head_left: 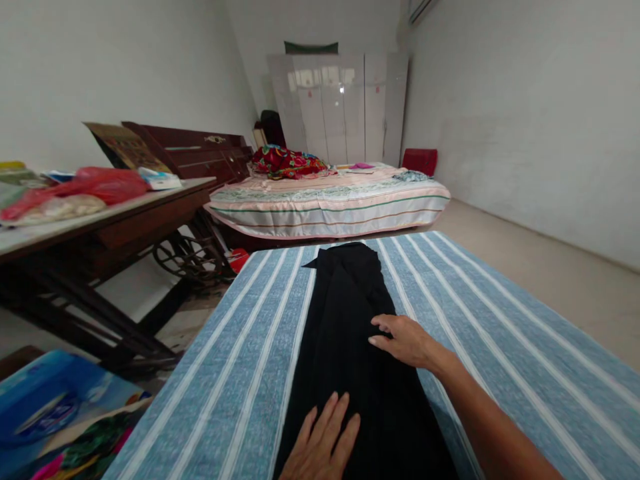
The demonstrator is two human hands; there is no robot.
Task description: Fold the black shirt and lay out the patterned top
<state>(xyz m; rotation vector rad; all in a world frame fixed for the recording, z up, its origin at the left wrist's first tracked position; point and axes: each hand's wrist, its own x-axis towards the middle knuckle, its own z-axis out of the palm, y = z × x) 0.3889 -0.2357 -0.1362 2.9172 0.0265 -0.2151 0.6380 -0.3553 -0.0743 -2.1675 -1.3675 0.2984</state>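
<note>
A long piece of black clothing (345,333), perhaps folded trousers, lies lengthwise on a blue and white striped bed cover (250,347). Its far end is bunched, and a small pointed flap sticks out to the left. My left hand (323,440) rests flat on the near part of the cloth, fingers stretched forward. Over the right edge of the black cloth is my right hand (403,339), its thumb and fingers apart with nothing visible between them. Whether its fingertips touch the fabric I cannot tell.
Beyond the striped surface stands a bed (330,207) with a red floral blanket (287,162). At left is a sewing-machine table (150,200) bearing a red plastic bag (107,185). A blue carton (55,400) sits low at left. A wardrobe (330,100) stands at the back.
</note>
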